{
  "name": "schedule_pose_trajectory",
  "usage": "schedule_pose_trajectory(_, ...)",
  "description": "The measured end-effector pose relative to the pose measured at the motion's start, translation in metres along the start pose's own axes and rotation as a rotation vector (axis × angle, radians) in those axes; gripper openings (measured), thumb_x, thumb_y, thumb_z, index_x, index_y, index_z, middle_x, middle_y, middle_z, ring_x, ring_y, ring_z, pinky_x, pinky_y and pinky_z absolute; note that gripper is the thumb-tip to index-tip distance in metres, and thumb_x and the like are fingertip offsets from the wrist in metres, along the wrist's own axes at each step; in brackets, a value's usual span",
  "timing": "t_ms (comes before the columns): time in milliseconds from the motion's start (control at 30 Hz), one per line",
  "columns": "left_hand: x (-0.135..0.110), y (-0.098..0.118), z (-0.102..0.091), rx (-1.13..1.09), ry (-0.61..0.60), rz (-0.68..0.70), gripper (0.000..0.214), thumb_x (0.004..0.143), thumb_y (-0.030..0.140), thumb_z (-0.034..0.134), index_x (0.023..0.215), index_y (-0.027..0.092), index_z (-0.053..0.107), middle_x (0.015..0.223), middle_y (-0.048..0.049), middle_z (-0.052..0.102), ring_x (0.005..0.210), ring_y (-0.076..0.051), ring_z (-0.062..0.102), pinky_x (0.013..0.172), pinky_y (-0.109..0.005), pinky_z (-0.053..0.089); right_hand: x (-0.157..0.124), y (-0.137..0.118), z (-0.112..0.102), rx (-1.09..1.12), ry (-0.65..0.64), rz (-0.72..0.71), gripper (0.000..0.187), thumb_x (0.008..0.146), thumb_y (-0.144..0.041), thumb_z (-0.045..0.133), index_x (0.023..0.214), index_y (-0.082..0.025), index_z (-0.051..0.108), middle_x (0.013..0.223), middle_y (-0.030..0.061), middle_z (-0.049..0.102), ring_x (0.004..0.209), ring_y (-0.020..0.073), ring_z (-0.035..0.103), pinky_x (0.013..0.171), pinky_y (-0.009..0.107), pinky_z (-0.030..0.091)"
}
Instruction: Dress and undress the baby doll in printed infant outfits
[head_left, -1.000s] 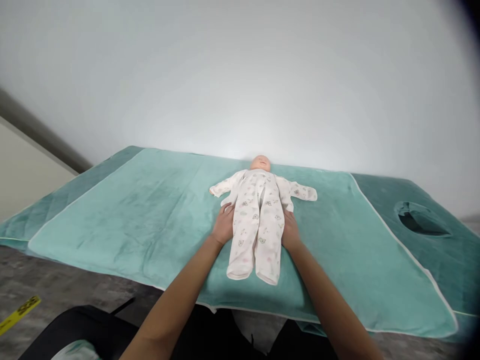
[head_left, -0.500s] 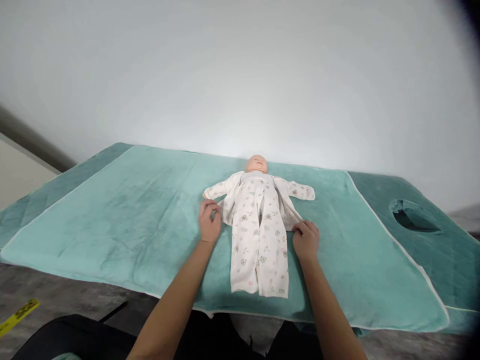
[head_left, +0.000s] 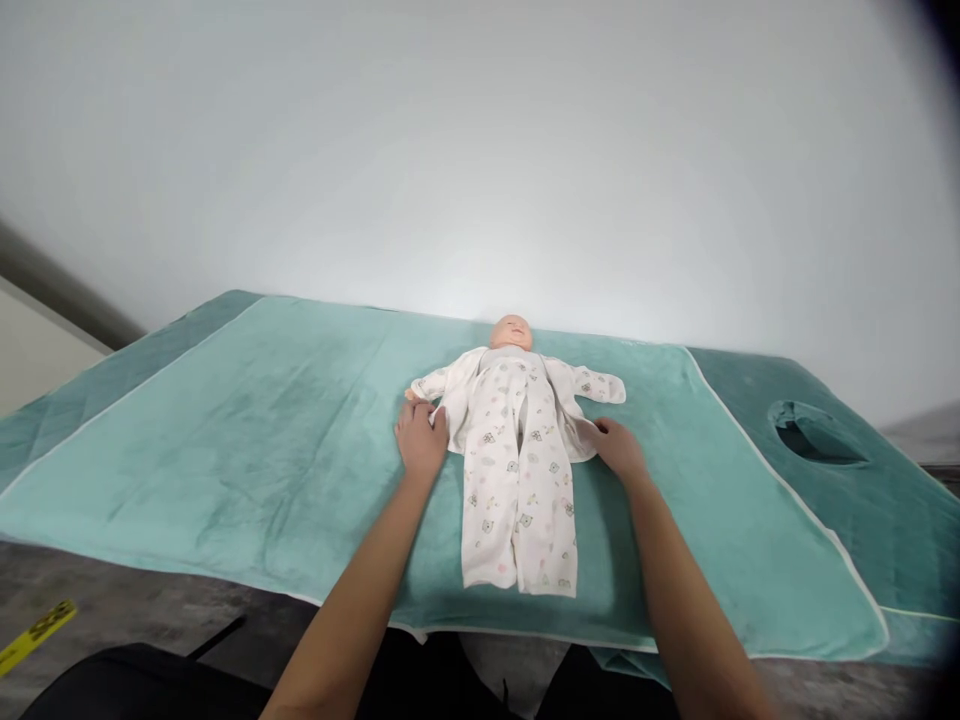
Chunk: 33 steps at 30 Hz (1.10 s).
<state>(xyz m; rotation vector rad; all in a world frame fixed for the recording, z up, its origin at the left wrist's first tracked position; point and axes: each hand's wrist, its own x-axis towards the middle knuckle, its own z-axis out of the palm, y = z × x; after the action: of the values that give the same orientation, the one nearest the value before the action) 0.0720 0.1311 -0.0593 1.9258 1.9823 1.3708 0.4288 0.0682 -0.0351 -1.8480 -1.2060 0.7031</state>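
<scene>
A baby doll [head_left: 512,331] lies on its back on a light green towel [head_left: 247,430], head toward the wall. It wears a white printed sleepsuit [head_left: 516,470] whose front flaps are spread apart at the chest. My left hand [head_left: 421,440] rests at the doll's left-side flap and sleeve, fingers curled onto the cloth. On the other side, my right hand [head_left: 619,447] touches the edge of the flap with its fingers bent.
The towel covers a dark teal massage table [head_left: 900,480] with a face hole [head_left: 817,440] at the right end. A plain white wall stands behind. Grey floor and a yellow tape strip [head_left: 37,633] show at lower left.
Both hands went from the doll's hips outward and up to the sleepsuit's side flaps, which now lie spread apart. The view shifted slightly.
</scene>
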Motion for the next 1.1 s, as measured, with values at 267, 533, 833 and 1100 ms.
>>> schedule_pose_trajectory(267, 0.0, -0.01, 0.004, -0.038, -0.079, -0.124, 0.028, 0.095, 0.043, 0.05, 0.094, 0.019, 0.065, 0.066, -0.0016, 0.061, 0.065, -0.021, 0.057, 0.07, -0.033, 0.042, 0.01, -0.042, 0.018, 0.959, -0.12, -0.082, 0.036, 0.083, -0.049, 0.057, 0.106, -0.022, 0.066, 0.111, 0.0085, 0.073, 0.101, 0.0272, 0.069, 0.084, 0.042, 0.056)
schedule_pose_trajectory(533, 0.004, 0.01, -0.009, -0.06, -0.12, -0.171, 0.022, 0.093, 0.038, 0.052, 0.088, 0.02, 0.063, 0.06, 0.0011, 0.055, 0.061, -0.019, 0.056, 0.078, -0.035, 0.043, 0.004, -0.076, 0.029, 0.739, -0.489, -0.235, 0.024, 0.075, -0.041, 0.078, 0.076, -0.024, 0.062, 0.099, 0.0067, 0.075, 0.089, 0.0243, 0.068, 0.067, 0.034, 0.055)
schedule_pose_trajectory(833, 0.003, 0.009, -0.01, -0.131, -0.105, -0.206, 0.023, 0.091, 0.041, 0.053, 0.089, 0.02, 0.062, 0.062, 0.0011, 0.054, 0.061, -0.019, 0.052, 0.071, -0.033, 0.042, 0.025, -0.043, 0.032, 1.295, -0.18, -0.074, 0.017, 0.074, -0.036, 0.075, 0.08, -0.026, 0.063, 0.08, -0.0025, 0.068, 0.058, 0.0086, 0.053, 0.041, 0.017, 0.034)
schedule_pose_trajectory(1100, 0.013, 0.034, -0.012, -0.42, -0.065, -0.227, 0.028, 0.094, 0.044, 0.053, 0.099, 0.017, 0.062, 0.083, -0.0019, 0.062, 0.074, -0.015, 0.055, 0.072, -0.029, 0.045, 0.026, -0.031, 0.051, 1.143, -0.319, -0.1, 0.016, 0.08, -0.032, 0.071, 0.095, -0.025, 0.069, 0.106, 0.0017, 0.074, 0.088, 0.0137, 0.065, 0.072, 0.024, 0.052)
